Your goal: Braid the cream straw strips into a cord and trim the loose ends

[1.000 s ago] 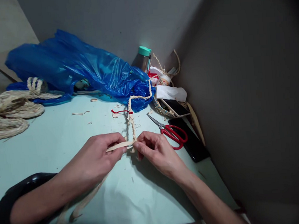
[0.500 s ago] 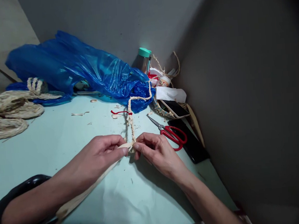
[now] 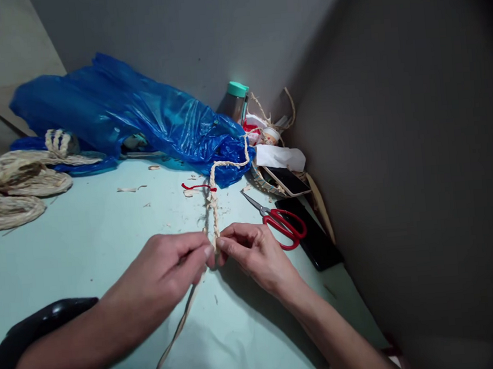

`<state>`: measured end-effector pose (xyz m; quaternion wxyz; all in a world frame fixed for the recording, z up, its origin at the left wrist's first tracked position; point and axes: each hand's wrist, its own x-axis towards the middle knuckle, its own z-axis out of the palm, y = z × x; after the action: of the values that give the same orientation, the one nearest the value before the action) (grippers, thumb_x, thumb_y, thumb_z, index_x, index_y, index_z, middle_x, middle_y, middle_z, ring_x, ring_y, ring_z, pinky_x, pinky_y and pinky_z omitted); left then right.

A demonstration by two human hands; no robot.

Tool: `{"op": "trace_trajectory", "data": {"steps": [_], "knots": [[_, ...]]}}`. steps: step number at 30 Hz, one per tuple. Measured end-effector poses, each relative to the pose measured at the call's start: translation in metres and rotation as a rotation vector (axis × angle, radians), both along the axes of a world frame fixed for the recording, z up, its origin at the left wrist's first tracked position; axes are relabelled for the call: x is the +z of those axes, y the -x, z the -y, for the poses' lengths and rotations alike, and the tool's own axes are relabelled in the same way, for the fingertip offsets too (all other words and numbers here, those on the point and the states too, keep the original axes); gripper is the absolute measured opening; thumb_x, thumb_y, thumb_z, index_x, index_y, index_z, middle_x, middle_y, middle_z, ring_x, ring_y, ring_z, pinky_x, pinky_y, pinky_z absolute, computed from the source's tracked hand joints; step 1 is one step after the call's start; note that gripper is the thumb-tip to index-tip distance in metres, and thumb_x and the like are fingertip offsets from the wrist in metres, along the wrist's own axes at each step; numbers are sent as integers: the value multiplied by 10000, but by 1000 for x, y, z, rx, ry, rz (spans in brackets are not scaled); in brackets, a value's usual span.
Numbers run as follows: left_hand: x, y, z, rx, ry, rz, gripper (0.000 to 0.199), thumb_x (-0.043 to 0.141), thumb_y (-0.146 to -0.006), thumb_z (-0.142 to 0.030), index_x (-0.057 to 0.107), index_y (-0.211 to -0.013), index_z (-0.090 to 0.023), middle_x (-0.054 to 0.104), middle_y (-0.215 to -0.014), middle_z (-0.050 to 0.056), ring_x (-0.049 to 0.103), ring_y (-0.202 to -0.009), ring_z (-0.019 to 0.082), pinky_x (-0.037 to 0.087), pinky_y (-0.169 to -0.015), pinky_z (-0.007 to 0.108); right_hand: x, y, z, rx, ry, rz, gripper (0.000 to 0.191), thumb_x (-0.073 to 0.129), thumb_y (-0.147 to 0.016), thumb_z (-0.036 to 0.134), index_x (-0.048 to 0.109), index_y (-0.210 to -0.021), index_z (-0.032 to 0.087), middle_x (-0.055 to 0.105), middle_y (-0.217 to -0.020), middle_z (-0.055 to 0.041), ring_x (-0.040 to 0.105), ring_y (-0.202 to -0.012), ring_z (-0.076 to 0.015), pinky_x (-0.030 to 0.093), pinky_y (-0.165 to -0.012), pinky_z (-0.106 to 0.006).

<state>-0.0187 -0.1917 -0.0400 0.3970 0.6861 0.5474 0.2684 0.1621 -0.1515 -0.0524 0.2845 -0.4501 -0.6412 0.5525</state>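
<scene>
A braided cord of pale dried fibre (image 3: 215, 209) runs from the blue plastic bag down to my fingers, a red thread (image 3: 195, 186) lying against it. My right hand (image 3: 256, 255) pinches the cord's near end between thumb and forefinger. Close beside it on the left, the thumb and fingers of my left hand (image 3: 180, 263) are pressed together on a fibre strand. A thin twisted strand (image 3: 177, 332) trails from below that hand toward the table's near side and curls at its tip. The exact crossing of strands between my fingertips is hidden.
Red-handled scissors (image 3: 281, 224) and a black phone (image 3: 313, 239) lie right of my right hand. Behind are the blue plastic bag (image 3: 138, 113), a bottle with a green lid (image 3: 236, 97) and a basket (image 3: 267, 183). Fibre bundles (image 3: 12, 191) lie at left; grey walls enclose the table.
The wide flat strand under my left forearm no longer shows there; a thin twisted strand now hangs below my left hand. My left hand has turned slightly and lowered; the right still pinches the braid.
</scene>
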Motion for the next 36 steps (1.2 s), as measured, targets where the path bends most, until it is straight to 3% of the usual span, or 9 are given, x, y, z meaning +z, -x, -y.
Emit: {"op": "trace_trajectory", "data": {"steps": [8,12,14,17,19,21,24,31,36], "knots": [[-31,-15,17,-244,-280,-404,335,308,-924,-102,621,-846,-193,715,-749,57,672,-626,200,458,-609,319,1,0,-1,61,160,-180,237,628,-850,327,741,-763,138,679,-699,-19,397,-459,-60,280,-463,-228],[-30,-12,17,-287,-320,-448,308,371,-965,-152,653,-844,-189,739,-763,59,696,-634,221,449,-601,336,2,-1,-2,55,214,-199,190,714,-796,327,711,-757,142,692,-682,-18,342,-490,-65,245,-486,-236],[-23,-8,14,-231,-337,-385,339,434,-987,-284,658,-745,-204,717,-687,30,660,-592,207,415,-585,333,2,-1,-3,44,227,-197,209,735,-779,346,703,-742,142,685,-667,-10,317,-487,-62,230,-494,-239],[-13,0,1,58,-342,-192,364,500,-958,-415,658,-699,-215,665,-651,3,595,-603,180,403,-618,325,1,-1,-3,48,250,-229,256,765,-758,385,706,-737,137,645,-624,11,290,-494,-57,207,-503,-233],[-10,3,-9,189,-201,-17,214,610,-887,-425,669,-871,-219,679,-770,2,601,-686,181,431,-670,321,-1,-2,-3,57,289,-263,293,788,-740,415,709,-752,133,629,-620,14,299,-508,-57,190,-509,-229],[-11,5,-18,95,100,261,284,676,-834,-389,623,-1058,-223,670,-825,-10,626,-732,178,459,-687,308,-3,-2,-3,46,322,-293,321,818,-713,432,711,-786,138,615,-635,17,334,-531,-63,196,-524,-225],[-16,4,-25,-46,367,484,197,665,-819,-337,617,-923,-177,608,-733,-29,559,-586,119,422,-597,270,-4,-2,-3,42,328,-292,345,846,-684,442,703,-805,153,550,-610,40,362,-545,-73,209,-536,-224],[-14,6,-20,29,460,488,262,616,-826,-400,606,-908,-151,462,-547,-89,214,-442,55,135,-446,237,-1,-6,1,191,39,-36,179,593,-929,326,638,-881,160,693,-747,-28,524,-666,-131,360,-651,-250],[-17,3,-19,49,427,339,216,621,-786,-372,640,-812,-159,479,-524,-72,271,-440,72,164,-443,246,4,-6,9,208,-184,307,169,521,-980,252,617,-859,182,705,-762,-22,574,-681,-135,358,-647,-242]]}}
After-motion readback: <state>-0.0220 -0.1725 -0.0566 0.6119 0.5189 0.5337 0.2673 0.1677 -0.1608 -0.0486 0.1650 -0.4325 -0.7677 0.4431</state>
